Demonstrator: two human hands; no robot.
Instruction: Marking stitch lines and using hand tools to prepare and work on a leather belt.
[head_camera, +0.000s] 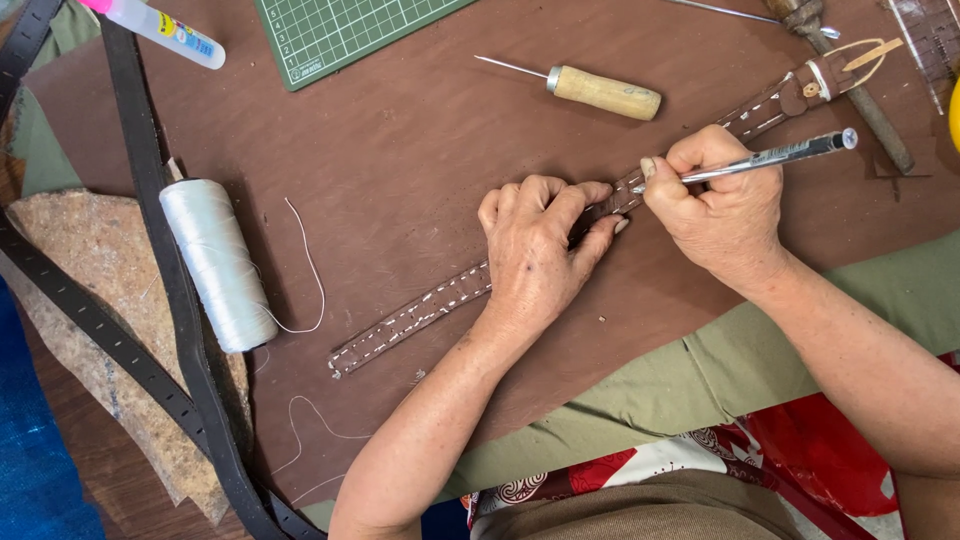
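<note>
The stitched leather strap (440, 305) lies slantwise on the table (400, 130), low-left to upper-right, with the left hand (540, 255) pressing it flat, fingers spread, just left of the right hand (715, 205), closed around a silver pen (770, 158) whose tip meets the strap.

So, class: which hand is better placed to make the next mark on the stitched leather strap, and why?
Probably the right hand: it grips the silver pen with its tip at the strap, while the left hand presses the strap flat beside it.
</note>
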